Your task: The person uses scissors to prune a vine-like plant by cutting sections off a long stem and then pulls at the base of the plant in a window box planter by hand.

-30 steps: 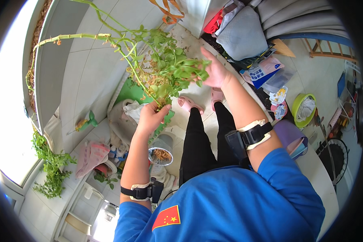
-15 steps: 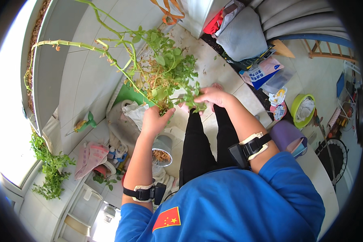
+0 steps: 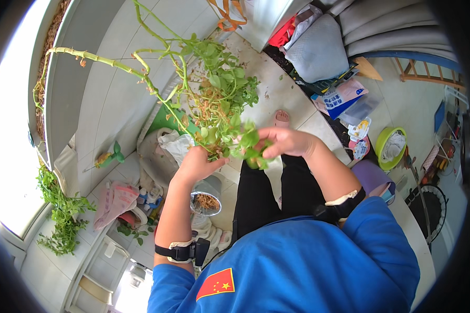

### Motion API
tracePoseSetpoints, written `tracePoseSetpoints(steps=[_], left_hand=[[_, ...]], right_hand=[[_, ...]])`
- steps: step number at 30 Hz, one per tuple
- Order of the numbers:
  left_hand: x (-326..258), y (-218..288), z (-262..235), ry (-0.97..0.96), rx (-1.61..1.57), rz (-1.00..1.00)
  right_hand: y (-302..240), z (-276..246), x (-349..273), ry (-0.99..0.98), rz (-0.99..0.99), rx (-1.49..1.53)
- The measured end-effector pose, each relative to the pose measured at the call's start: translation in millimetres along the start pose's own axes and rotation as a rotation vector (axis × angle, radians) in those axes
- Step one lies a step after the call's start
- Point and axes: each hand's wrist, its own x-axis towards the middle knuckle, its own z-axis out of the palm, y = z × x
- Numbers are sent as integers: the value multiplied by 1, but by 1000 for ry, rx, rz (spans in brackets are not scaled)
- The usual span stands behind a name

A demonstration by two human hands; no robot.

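A trailing plant (image 3: 222, 78) with thick pale green stems and small leaves hangs down from the planter ledge (image 3: 81, 41) at the upper left. Dry brown bits are tangled among its leaves. My left hand (image 3: 197, 166) is closed on the lower stems, its thumb pointing right. Close by, my right hand (image 3: 287, 143) has its fingers curled on a leafy shoot (image 3: 251, 146) at the plant's lower right end. That shoot is blurred, and leaves partly hide the fingertips. Below my left hand stands a bucket (image 3: 206, 202) with dry brown plant scraps in it.
A grey basin (image 3: 155, 166) with a white cloth lies left of the bucket. Rightward are bags and a grey cushion (image 3: 317, 49), a green basin (image 3: 391, 146) and a purple bin (image 3: 372, 176). Fallen leaf bits dot the tiled floor (image 3: 263, 68). Another plant (image 3: 65, 219) hangs at left.
My right hand has moved slightly down and right, drawing the leafy shoot toward me. My left hand has dropped a little, still on the stems. The view has shifted slightly.
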Motion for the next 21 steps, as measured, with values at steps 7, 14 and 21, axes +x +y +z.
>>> tracePoseSetpoints(steps=[7,14,21], left_hand=[[-1,14,-8,-41,-30,-38],[-1,26,-16,15,2,-119],[7,17,-12,48,46,-143]], right_hand=[[-12,21,14,183,124,52],[18,-27,4,428,3,477],[27,-19,9,681,-129,630]])
